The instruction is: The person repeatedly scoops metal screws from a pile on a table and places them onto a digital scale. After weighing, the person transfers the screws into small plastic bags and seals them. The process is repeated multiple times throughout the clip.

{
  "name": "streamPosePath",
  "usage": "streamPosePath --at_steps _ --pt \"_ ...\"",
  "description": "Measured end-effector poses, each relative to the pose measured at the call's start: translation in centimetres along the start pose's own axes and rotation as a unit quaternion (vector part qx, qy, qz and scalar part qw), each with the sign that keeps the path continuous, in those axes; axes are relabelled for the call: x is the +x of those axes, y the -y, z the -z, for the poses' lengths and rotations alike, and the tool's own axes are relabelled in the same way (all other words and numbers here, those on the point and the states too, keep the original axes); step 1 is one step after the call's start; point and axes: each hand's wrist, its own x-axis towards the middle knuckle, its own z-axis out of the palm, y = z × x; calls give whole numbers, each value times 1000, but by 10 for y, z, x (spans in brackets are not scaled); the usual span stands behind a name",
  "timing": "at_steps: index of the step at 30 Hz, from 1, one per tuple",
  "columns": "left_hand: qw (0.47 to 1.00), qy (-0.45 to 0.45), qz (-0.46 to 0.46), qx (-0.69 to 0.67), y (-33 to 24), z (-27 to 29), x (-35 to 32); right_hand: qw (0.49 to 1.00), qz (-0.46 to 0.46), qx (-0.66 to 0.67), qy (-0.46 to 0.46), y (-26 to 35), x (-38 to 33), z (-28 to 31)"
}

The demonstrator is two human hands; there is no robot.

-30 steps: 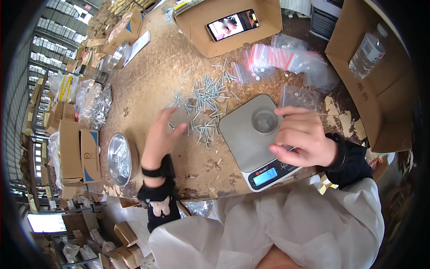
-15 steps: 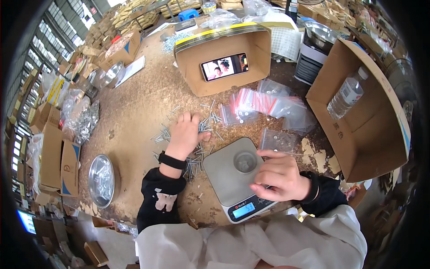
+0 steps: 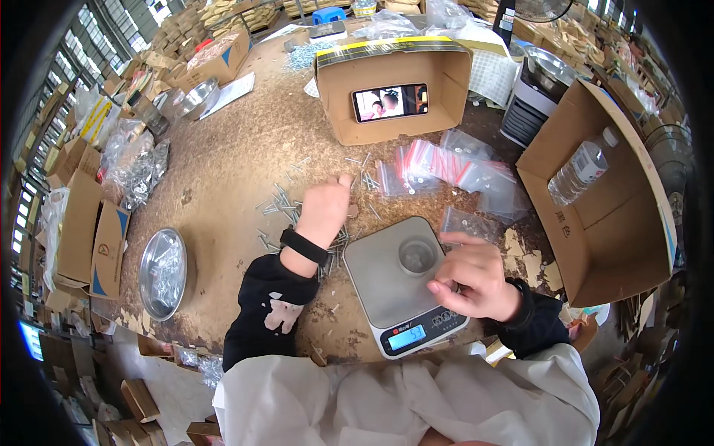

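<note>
My left hand (image 3: 326, 212) is over a loose pile of metal screws (image 3: 282, 204) on the worn brown tabletop. Its thumb and the visible fingertip stand apart, and no screw shows between them; the other fingers are mostly hidden. My right hand (image 3: 476, 279) hovers at the right edge of a grey digital scale (image 3: 383, 275), loosely bent, with index finger and thumb apart and nothing visible in it. On the scale's plate sits a small clear round cup (image 3: 417, 256). Beyond that hand lies a clear zip bag (image 3: 468, 223) with small pieces in it.
More red-edged zip bags (image 3: 446, 167) lie beyond the scale. An open cardboard box (image 3: 394, 130) holds a phone (image 3: 390, 102); another box (image 3: 595, 238) at right holds a water bottle (image 3: 584, 171). A metal bowl (image 3: 163, 273) with clear plastic inside stands at left.
My left hand has moved over the screws toward the far right of the pile, its fingers now bent out of sight. My right hand stays beside the scale. The whole view has shifted slightly.
</note>
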Motion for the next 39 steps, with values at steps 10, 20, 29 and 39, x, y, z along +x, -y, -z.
streamPosePath --at_steps 10,20,29,39 --pt "983 17 24 -180 27 31 2 991 -99 -83 35 1 8 6" --pt "711 285 -128 -630 -25 131 -9 974 -118 -39 189 -14 -6 -14" --pt "854 113 -169 -479 -74 132 -29 981 -140 -6 133 -17 -15 -23" --pt "862 33 -84 -498 -53 133 -54 978 -147 12 147 -13 -11 -18"
